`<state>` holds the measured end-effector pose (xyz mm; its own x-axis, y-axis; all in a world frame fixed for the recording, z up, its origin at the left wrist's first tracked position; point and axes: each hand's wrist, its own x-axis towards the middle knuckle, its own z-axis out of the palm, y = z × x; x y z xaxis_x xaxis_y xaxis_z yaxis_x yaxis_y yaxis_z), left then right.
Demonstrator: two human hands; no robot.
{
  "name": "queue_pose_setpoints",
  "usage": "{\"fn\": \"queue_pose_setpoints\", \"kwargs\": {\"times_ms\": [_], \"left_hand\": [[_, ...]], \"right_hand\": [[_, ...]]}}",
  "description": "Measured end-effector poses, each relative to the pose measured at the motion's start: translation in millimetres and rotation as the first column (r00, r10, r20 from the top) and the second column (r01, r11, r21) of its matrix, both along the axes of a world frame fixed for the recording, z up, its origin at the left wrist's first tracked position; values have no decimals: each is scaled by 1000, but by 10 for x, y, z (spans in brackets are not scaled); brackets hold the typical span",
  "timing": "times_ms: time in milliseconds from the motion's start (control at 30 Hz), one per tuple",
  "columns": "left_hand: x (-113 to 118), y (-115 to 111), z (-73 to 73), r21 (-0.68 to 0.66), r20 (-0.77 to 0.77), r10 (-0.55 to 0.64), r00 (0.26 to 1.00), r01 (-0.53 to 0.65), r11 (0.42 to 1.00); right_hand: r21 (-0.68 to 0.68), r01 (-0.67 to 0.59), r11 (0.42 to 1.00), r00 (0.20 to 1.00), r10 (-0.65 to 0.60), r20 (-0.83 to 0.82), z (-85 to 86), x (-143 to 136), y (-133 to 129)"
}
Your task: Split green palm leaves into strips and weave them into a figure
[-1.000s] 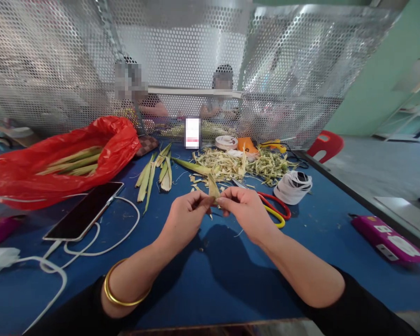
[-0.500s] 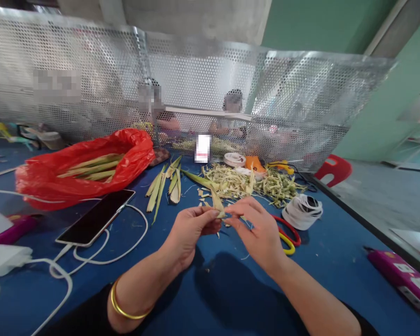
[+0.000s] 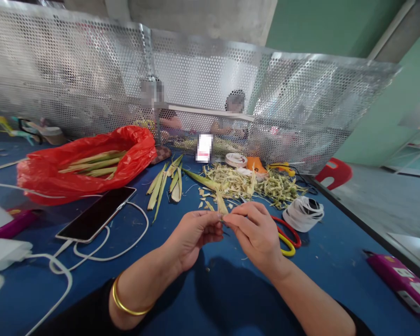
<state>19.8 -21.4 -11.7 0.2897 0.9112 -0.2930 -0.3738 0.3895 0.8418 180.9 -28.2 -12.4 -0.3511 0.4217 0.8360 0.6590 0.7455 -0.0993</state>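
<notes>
At the near side of the blue table [image 3: 245, 289]: smooth, flat surface beneath both forearms.
Left hand [image 3: 196, 233]: thumb pressed against the bent forefinger, gripping the lower end of the leaf piece; remaining fingers curled; a rounded gold bangle [image 3: 128, 303] rings the forearm.
Right hand [image 3: 255, 235]: thumb and fingertips pinched together at the same end.
Leaf piece [image 3: 221, 204]: pale, dry, tapering to an upright point; held between the hands, above the table.
Phone [image 3: 98, 214]: black, glossy, rectangular, with a white cable [image 3: 135, 254] looping beside it.
Scissors [image 3: 290, 235]: red and yellow looped handles, partly hidden by the right hand.
White roll [image 3: 304, 213]: flat ribbon wound loosely around a dark hollow.
Loose leaves [image 3: 164, 182]: long, ribbed, green to straw-coloured, fanned out.
Red bag [image 3: 80, 190]: thin, crinkled plastic, gaping; within, long leaf bundles [image 3: 94, 165] lie roughly parallel.
Shreds [image 3: 231, 177]: fibrous, curled strips, heaped.
Screen [image 3: 203, 70]: silvery perforated sheet; people [image 3: 231, 126] show dimly behind.
</notes>
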Motion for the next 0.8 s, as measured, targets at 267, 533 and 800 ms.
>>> {"fn": "queue_pose_setpoints", "kwargs": {"times_ms": [267,533,800], "left_hand": [[-3,0,0,115,-165,35,986,-16,993],[48,-7,-20,407,-359,196,912,-36,913],[31,-55,-32,620,-509,338,791,65,782]], "right_hand": [[-75,-38,996,997,32,-70,1,5,-6],[-393,-22,919,982,-54,-181,4,8,-16],[-704,-183,687,869,-222,-442,12,-43,-24]]}}
